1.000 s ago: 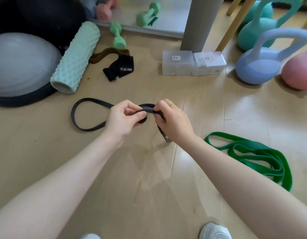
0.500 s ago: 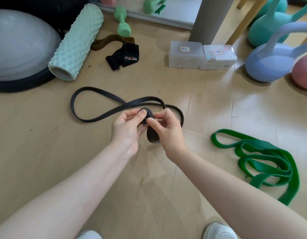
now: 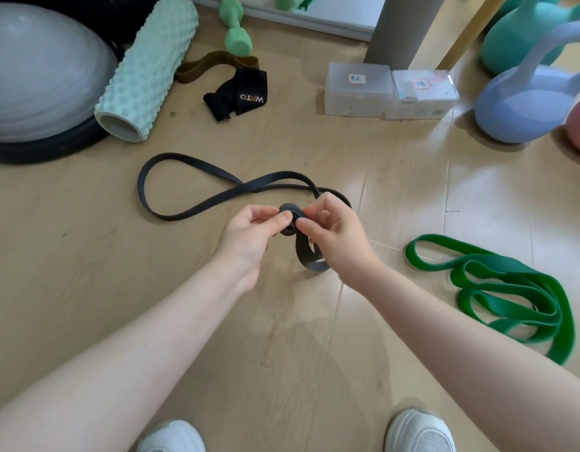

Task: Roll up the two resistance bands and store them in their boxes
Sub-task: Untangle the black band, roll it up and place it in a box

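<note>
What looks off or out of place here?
Nothing is damaged or spilled. The black band crosses itself on the floor in a figure-eight beyond the roll both hands are starting; the green band lies in a loose heap, unrolled.

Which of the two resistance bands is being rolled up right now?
The black band: both hands pinch its started roll, the rest trailing left across the floor. The green band lies untouched in loose loops to the right.

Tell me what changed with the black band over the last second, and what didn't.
The left hand and right hand went from pinching a flat end of the black band to holding a small roll, which has grown; its free loop now trails left. The green band and both boxes stayed put.
</note>
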Demonstrator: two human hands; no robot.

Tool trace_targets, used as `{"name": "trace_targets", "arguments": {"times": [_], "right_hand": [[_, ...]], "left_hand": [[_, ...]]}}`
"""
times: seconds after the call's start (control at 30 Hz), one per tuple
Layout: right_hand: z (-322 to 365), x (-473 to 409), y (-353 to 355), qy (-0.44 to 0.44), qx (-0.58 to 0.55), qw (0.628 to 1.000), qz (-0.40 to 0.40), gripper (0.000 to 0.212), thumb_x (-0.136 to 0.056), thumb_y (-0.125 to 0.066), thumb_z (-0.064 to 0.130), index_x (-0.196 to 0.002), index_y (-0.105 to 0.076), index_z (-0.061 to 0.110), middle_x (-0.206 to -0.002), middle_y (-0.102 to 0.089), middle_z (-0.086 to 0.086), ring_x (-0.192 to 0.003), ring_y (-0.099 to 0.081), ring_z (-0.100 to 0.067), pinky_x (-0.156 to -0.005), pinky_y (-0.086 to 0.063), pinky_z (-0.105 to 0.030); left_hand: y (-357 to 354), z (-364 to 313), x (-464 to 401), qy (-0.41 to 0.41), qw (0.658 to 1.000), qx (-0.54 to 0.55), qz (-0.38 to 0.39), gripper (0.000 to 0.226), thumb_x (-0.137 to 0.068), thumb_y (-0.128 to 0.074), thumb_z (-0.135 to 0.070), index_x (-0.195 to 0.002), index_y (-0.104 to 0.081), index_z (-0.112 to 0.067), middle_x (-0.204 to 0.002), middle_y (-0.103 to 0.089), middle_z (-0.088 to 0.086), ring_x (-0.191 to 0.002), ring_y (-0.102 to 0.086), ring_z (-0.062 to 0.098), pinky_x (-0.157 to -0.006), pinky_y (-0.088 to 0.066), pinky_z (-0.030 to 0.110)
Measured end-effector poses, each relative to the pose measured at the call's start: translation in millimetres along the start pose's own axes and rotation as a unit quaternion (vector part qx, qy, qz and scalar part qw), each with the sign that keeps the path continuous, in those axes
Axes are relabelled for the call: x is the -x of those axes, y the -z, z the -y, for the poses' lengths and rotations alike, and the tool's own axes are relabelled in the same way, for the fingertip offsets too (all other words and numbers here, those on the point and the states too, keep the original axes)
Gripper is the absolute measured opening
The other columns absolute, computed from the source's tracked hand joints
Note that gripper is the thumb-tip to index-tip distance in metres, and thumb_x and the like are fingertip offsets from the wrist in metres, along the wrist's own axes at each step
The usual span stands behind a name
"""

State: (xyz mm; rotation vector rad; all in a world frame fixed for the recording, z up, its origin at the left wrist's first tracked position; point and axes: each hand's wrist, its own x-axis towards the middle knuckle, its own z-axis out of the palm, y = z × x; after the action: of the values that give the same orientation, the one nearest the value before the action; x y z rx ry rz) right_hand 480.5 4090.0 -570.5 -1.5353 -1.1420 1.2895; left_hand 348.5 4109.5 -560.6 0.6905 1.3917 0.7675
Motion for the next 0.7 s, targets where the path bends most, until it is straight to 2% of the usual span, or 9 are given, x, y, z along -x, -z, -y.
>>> {"name": "trace_targets", "arguments": {"times": [0.07, 0.13, 0.2, 0.33, 0.43, 0.5, 0.6, 0.7], "right_hand": [[-3, -2, 17, 0.011, 0.064, 0.996, 0.057, 0.018, -0.087, -0.061, 0.006, -0.077, -0.05, 0.017, -0.078, -0.064, -0.025, -0.065, -0.056, -0.036, -0.064, -0.047, -0.042], [-6, -3, 27, 0.028, 0.142, 0.983, 0.114, 0.018, -0.086, -0.061, 0.006, -0.078, -0.051, 0.018, -0.07, -0.065, -0.011, -0.064, -0.059, -0.027, -0.064, -0.047, -0.038], [-4, -6, 32, 0.052, 0.214, 0.961, 0.165, 0.016, -0.085, -0.062, 0.006, -0.079, -0.052, 0.017, -0.071, -0.065, -0.005, -0.064, -0.057, -0.02, -0.064, -0.046, -0.033], [1, -9, 34, 0.091, 0.284, 0.929, 0.218, 0.013, -0.083, -0.065, 0.006, -0.079, -0.055, 0.015, -0.071, -0.057, 0.001, -0.062, -0.048, -0.01, -0.061, -0.04, -0.022], [-3, -9, 34, 0.066, 0.236, 0.946, 0.212, 0.018, -0.082, -0.067, 0.008, -0.077, -0.055, 0.02, -0.069, -0.059, 0.011, -0.06, -0.05, 0.0, -0.059, -0.04, -0.016], [-7, -10, 37, 0.024, 0.171, 0.964, 0.202, 0.018, -0.082, -0.067, 0.009, -0.08, -0.055, 0.022, -0.064, -0.06, 0.015, -0.061, -0.051, -0.007, -0.061, -0.042, -0.022], [-12, -11, 45, -0.023, 0.093, 0.968, 0.232, 0.017, -0.085, -0.064, 0.008, -0.088, -0.051, 0.019, -0.067, -0.061, 0.011, -0.065, -0.048, -0.013, -0.064, -0.04, -0.028], [-15, -9, 47, -0.055, 0.004, 0.966, 0.253, 0.018, -0.087, -0.058, 0.002, -0.092, -0.049, 0.017, -0.072, -0.064, 0.007, -0.065, -0.045, -0.014, -0.061, -0.039, -0.023]], "left_hand": [[9, -2, 0, -0.025, 0.99, -0.116, 0.071, 0.017, -0.081, -0.068, -0.012, -0.083, -0.054, -0.021, -0.087, -0.065, -0.001, -0.082, -0.058, 0.013, -0.071, -0.039, 0.026], [13, -2, 0, -0.053, 0.969, -0.207, 0.12, 0.021, -0.078, -0.072, -0.01, -0.083, -0.054, -0.02, -0.087, -0.066, 0.002, -0.077, -0.061, 0.014, -0.07, -0.043, 0.026], [13, 0, 1, -0.075, 0.948, -0.274, 0.146, 0.023, -0.075, -0.075, -0.012, -0.083, -0.054, -0.02, -0.089, -0.065, 0.001, -0.073, -0.062, 0.014, -0.069, -0.046, 0.027], [10, 11, 1, -0.119, 0.921, -0.353, 0.113, 0.024, -0.073, -0.076, -0.018, -0.076, -0.053, -0.023, -0.09, -0.064, -0.002, -0.084, -0.065, 0.02, -0.076, -0.047, 0.032], [10, 16, 2, -0.148, 0.918, -0.358, 0.08, 0.023, -0.073, -0.076, -0.02, -0.072, -0.054, -0.026, -0.087, -0.066, -0.003, -0.082, -0.064, 0.022, -0.073, -0.045, 0.032], [11, 14, 1, -0.148, 0.932, -0.322, 0.078, 0.022, -0.073, -0.077, -0.016, -0.071, -0.056, -0.023, -0.086, -0.069, 0.001, -0.076, -0.064, 0.022, -0.075, -0.047, 0.035], [12, 11, 1, -0.136, 0.957, -0.241, 0.089, 0.021, -0.073, -0.076, -0.007, -0.072, -0.058, -0.018, -0.083, -0.068, 0.007, -0.074, -0.063, 0.023, -0.076, -0.05, 0.036], [13, 9, 2, -0.11, 0.974, -0.176, 0.095, 0.019, -0.077, -0.071, -0.002, -0.075, -0.058, -0.016, -0.082, -0.068, 0.006, -0.08, -0.066, 0.021, -0.074, -0.055, 0.032]]}}
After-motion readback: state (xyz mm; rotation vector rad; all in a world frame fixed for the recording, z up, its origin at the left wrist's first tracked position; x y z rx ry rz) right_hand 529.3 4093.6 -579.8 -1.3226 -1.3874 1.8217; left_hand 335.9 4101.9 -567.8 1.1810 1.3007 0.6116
